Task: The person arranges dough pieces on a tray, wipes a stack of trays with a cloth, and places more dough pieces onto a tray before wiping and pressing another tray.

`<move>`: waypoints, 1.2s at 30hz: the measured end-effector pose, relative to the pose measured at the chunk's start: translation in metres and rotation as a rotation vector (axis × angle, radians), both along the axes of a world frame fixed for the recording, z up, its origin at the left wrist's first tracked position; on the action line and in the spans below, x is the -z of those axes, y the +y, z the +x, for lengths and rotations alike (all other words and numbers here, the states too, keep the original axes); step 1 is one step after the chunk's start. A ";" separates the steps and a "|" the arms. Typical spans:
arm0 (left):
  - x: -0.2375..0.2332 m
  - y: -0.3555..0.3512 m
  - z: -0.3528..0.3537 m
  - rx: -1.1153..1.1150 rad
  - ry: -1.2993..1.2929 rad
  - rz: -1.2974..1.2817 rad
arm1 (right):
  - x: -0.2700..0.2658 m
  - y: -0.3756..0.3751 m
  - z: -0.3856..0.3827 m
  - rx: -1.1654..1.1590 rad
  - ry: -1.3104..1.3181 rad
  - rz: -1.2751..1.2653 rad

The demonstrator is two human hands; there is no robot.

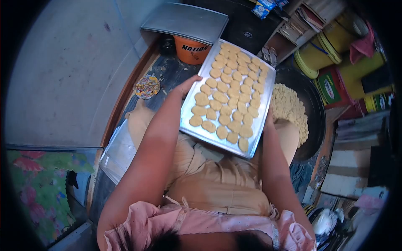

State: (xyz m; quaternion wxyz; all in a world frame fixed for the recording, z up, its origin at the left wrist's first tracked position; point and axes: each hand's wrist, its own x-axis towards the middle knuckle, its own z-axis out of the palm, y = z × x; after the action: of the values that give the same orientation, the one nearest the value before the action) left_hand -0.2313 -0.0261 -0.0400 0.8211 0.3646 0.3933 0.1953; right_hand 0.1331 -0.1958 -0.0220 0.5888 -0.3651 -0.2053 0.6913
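Note:
A silver baking tray (186,121) is held up over my lap, tilted, with its far end away from me. Rows of flattened pale dough pieces (233,91) cover most of it. My left hand (190,85) grips the tray's left edge, fingers partly hidden beneath. At the right edge my right hand (269,118) has hold of the tray too; most of its fingers are hidden. Just right of that hand, a heap of dough lumps (289,109) lies in a wide black basin (319,109).
Beyond the tray are an orange bucket (188,51) and a grey metal sheet (184,21) above it. A patterned round plate or mat (147,86) lies on the floor at left. Yellow buckets (314,56) and a shelf (299,25) stand at far right. More trays (119,152) lie left of my legs.

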 end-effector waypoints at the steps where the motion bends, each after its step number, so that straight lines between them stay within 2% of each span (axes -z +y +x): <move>1: -0.009 0.003 0.001 0.014 0.017 0.041 | -0.022 -0.005 -0.013 0.035 0.032 -0.086; 2: -0.032 -0.002 0.004 -0.028 0.037 0.116 | -0.039 -0.006 -0.024 0.068 0.062 -0.169; 3: -0.045 -0.002 0.010 -0.068 0.060 0.185 | -0.034 -0.003 -0.020 0.076 -0.011 -0.124; 5: -0.041 0.010 0.015 -0.078 -0.015 0.076 | -0.019 -0.003 -0.015 0.081 -0.080 -0.136; 7: -0.075 -0.007 0.016 -0.130 -0.079 -0.050 | -0.028 -0.007 -0.019 0.059 -0.093 -0.249; 8: -0.082 -0.007 0.015 -0.110 -0.071 -0.124 | -0.032 -0.008 -0.022 0.092 -0.098 -0.273; 10: -0.092 -0.008 0.013 -0.175 0.092 -0.064 | -0.033 -0.013 -0.026 0.139 -0.136 -0.308; 11: -0.091 -0.006 0.015 -0.218 0.137 0.008 | -0.031 -0.014 -0.026 0.159 -0.171 -0.307; 12: -0.065 -0.001 0.013 -0.208 0.150 0.052 | -0.040 -0.014 -0.029 0.166 -0.221 -0.340; 13: -0.060 -0.001 0.012 -0.226 0.183 0.075 | -0.047 -0.015 -0.030 0.172 -0.279 -0.377; 16: -0.074 -0.003 0.011 -0.255 0.232 0.091 | -0.041 -0.024 -0.023 0.229 -0.170 -0.454; 20: -0.059 -0.009 0.009 -0.295 0.233 0.041 | -0.050 -0.028 -0.026 0.235 -0.187 -0.555; 23: -0.035 -0.015 0.004 -0.253 0.399 0.149 | -0.053 -0.032 -0.021 0.247 -0.239 -0.566; 24: -0.063 -0.011 0.000 -0.223 0.470 0.130 | -0.058 -0.032 -0.021 0.251 -0.218 -0.588; 25: -0.065 -0.013 -0.005 -0.226 0.482 0.116 | -0.063 -0.031 -0.025 0.255 -0.196 -0.617; 27: -0.053 -0.022 -0.009 -0.230 0.444 0.067 | -0.097 -0.016 -0.042 0.254 -0.312 -0.760; 29: -0.043 -0.031 -0.014 -0.249 0.366 -0.009 | -0.106 -0.008 -0.045 0.214 -0.410 -0.800; 31: -0.038 -0.039 -0.020 -0.251 0.354 -0.067 | -0.100 -0.015 -0.023 0.159 -0.491 -0.736; 34: -0.044 -0.055 -0.032 -0.345 0.265 -0.118 | -0.116 0.000 -0.033 0.107 -0.503 -0.789; 36: -0.032 -0.077 -0.028 -0.422 0.262 -0.133 | -0.127 0.013 -0.051 0.050 -0.555 -0.802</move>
State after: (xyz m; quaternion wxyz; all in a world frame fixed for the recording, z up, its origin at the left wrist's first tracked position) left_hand -0.2595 -0.1028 -0.0080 0.7264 0.2419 0.5755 0.2875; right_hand 0.0824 -0.1831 0.1049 0.3412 -0.7386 -0.0630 0.5780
